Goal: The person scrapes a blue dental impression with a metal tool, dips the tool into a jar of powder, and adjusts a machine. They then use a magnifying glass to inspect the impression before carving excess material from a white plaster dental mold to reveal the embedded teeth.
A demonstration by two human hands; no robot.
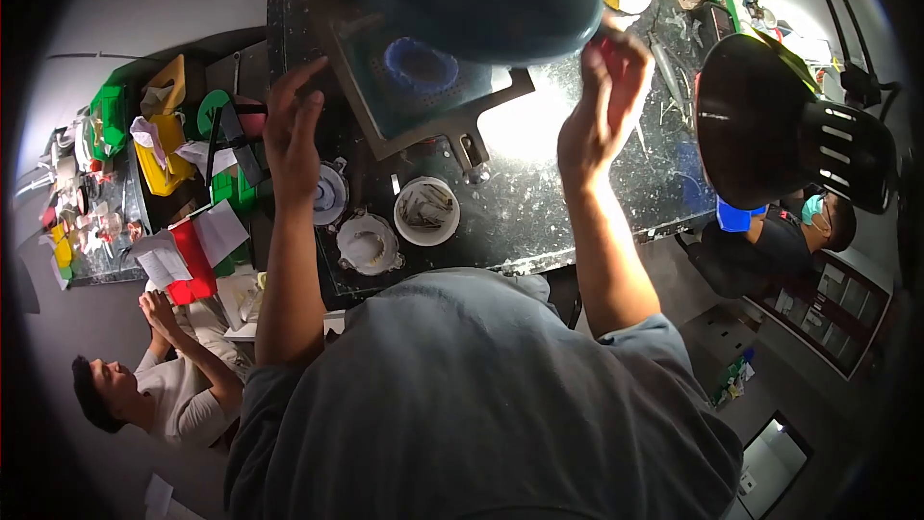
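Note:
My left hand (294,130) is raised at the left of a wooden-framed screen (385,144), its thumb and fingers apart and nothing between them. On the right, my right hand (606,106) is up beside the rim of a large dark round lamp shade (481,0); its fingertips are near that rim, and whether they touch or hold it is unclear. The shade covers part of the frame, whose green mesh bears a blue ring (421,65). Below the frame are a white bowl with thin pieces inside (426,212) and a white rough-edged dish (368,243).
A black lamp (751,125) stands out at the right. Another white dish (329,195) lies by my left forearm. Colored bins (168,154) are at the left. One person (188,385) sits at lower left, another (770,246) at right. The black table's near edge (539,265) runs before me.

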